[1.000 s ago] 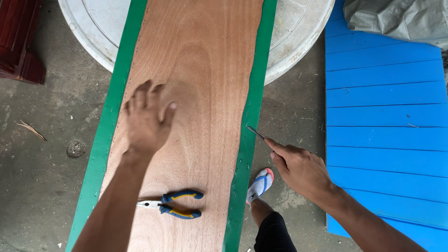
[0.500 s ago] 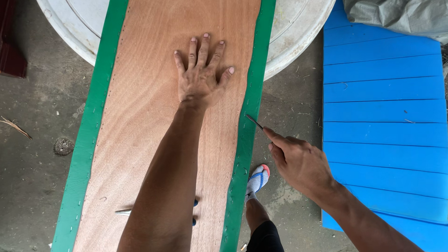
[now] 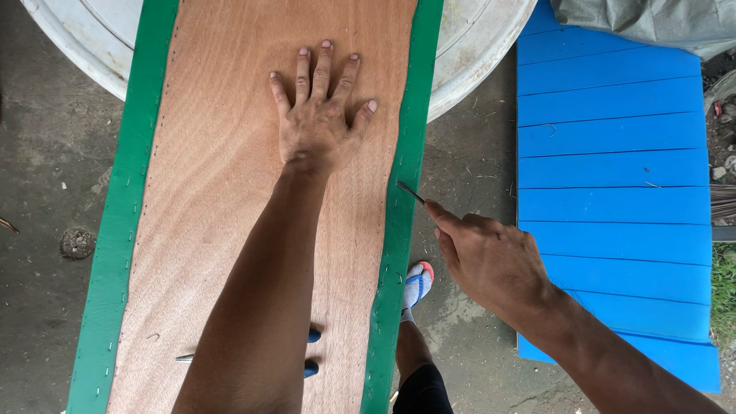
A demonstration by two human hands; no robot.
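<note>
The single head-worn camera looks steeply down from close above onto the wooden panel (image 3: 230, 230) and the concrete floor (image 3: 46, 192) around it.

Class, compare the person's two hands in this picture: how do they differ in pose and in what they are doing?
The left hand lies flat, fingers spread, palm down on the wooden board; the right hand is closed around a thin dark blade. The left hand rests in the middle of the board; the right hand is off its side, with the blade tip at the green edge strip. Both are bare.
</note>
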